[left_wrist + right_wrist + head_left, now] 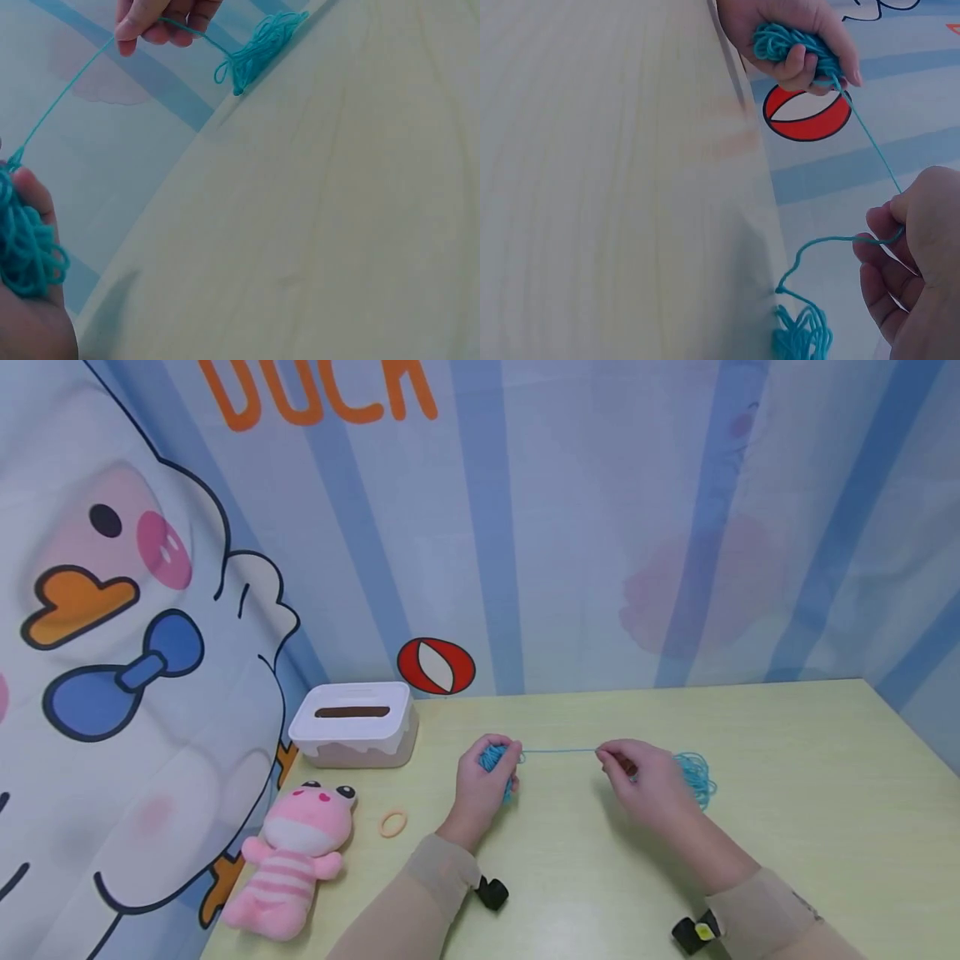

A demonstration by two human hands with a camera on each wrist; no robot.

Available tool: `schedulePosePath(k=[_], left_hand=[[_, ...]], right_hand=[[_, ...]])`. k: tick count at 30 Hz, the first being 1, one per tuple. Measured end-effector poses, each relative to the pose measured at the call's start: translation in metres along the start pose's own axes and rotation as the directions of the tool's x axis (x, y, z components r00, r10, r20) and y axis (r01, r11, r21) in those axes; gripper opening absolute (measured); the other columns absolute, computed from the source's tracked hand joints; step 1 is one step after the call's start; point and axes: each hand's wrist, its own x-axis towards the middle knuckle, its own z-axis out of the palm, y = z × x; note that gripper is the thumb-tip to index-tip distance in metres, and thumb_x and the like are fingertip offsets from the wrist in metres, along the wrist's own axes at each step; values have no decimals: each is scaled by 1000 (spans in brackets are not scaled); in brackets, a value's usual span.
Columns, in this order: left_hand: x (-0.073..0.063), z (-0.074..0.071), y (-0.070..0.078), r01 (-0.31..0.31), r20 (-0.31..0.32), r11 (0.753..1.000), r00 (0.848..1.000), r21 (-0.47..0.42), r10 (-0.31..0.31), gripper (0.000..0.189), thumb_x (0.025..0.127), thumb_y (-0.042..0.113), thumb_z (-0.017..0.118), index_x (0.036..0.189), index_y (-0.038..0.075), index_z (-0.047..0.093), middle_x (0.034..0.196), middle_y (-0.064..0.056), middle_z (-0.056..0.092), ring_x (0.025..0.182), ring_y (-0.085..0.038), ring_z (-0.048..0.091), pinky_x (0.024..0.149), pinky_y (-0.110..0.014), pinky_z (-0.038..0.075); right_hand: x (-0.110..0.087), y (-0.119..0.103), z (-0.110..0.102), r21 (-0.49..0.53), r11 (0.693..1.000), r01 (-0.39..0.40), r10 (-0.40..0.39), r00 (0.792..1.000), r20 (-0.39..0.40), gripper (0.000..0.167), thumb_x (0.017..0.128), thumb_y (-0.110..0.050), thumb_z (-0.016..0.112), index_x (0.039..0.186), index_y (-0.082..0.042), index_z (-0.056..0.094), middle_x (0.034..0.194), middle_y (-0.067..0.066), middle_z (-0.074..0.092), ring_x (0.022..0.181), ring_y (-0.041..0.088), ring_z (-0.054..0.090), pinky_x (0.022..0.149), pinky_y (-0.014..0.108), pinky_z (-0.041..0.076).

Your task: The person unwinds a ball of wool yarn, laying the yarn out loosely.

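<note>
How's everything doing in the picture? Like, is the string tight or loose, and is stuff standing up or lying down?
Left hand: gripping
Blue yarn bundle: bunched up, held in the left hand
Right hand: pinching yarn
Strand between hands: pulled straight
Loose yarn: heaped in loops
Pink toy: lying face up
Ring: lying down
Box: upright, top on

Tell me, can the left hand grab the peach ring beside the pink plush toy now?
Probably not yet: the left hand is curled round a turquoise yarn bundle. Otherwise the way looks free, as the peach ring lies nearby with nothing on top.
</note>
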Motion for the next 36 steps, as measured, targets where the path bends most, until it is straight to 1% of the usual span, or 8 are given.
schedulePosePath(k=[7, 12, 15, 21, 26, 30, 32, 36], left_hand=[[-2, 0, 0, -20, -6, 1000, 1000, -3, 20, 29, 105, 38, 76, 111, 11, 67, 83, -2, 65, 63, -17, 60, 59, -24, 57], [-2, 0, 1, -37, -28, 999, 999, 32, 38, 24, 106, 33, 76, 113, 12, 68, 91, -2, 67, 73, -18, 68, 72, -26, 63], [-1, 0, 2, -17, -42, 998, 999, 66, 20, 24, 104, 33, 78, 115, 13, 71, 92, -2, 69, 77, -18, 69, 77, -26, 63], [-1, 1, 3, 10, -54, 995, 999, 95, -5, 29, 104, 29, 79, 124, 9, 74, 99, -4, 71, 78, -18, 70, 79, -24, 63], [-1, 2, 3, 15, -34, 999, 999, 42, -14, 28, 107, 20, 73, 129, 2, 72, 109, -7, 76, 73, -15, 70, 77, -23, 64], [-1, 2, 5, 11, -42, 1000, 999, 17, -10, 32, 109, 19, 70, 133, -2, 67, 100, -9, 70, 69, -16, 67, 71, -24, 63], [-1, 2, 6, 7, -54, 1000, 999, 20, -6, 29, 109, 23, 70, 130, 3, 68, 98, -14, 68, 69, -17, 65, 69, -25, 62], [-1, 1, 6, 7, -73, 1000, 997, 15, -6, 26, 108, 29, 73, 125, 10, 70, 97, -12, 66, 69, -19, 63, 69, -25, 62]], right_hand=[[-7, 20, -21, -47, 999, -24, 22, 999, -34, 19, 107, -14, 71, 118, -2, 80, 97, 7, 82, 85, 20, 73, 75, 33, 63], [-14, 36, -33, -100, 994, -48, 41, 996, -76, 18, 106, -15, 72, 118, -3, 81, 96, 7, 81, 81, 17, 70, 71, 29, 60], [-18, 45, -39, -112, 992, -60, 50, 995, -89, 19, 106, -16, 73, 118, -3, 81, 96, 7, 81, 79, 15, 68, 69, 26, 58], [-24, 57, -52, -129, 988, -83, 68, 991, -117, 19, 106, -15, 73, 118, -2, 80, 95, 9, 81, 78, 16, 68, 67, 24, 56], [-28, 67, -64, -160, 976, -150, 133, 985, -113, 24, 108, -18, 70, 122, -1, 79, 97, 12, 80, 81, 21, 69, 65, 25, 53], [-30, 74, -72, -182, 957, -225, 211, 973, -96, 32, 111, -24, 64, 126, 1, 76, 102, 17, 80, 86, 28, 72, 67, 31, 53], [-30, 77, -76, -193, 946, -260, 250, 965, -75, 35, 112, -27, 61, 127, 2, 75, 106, 19, 80, 89, 32, 73, 69, 37, 56], [-31, 80, -77, -229, 931, -284, 294, 956, 12, 38, 111, -26, 61, 130, 5, 74, 116, 26, 78, 96, 40, 74, 77, 54, 61]])
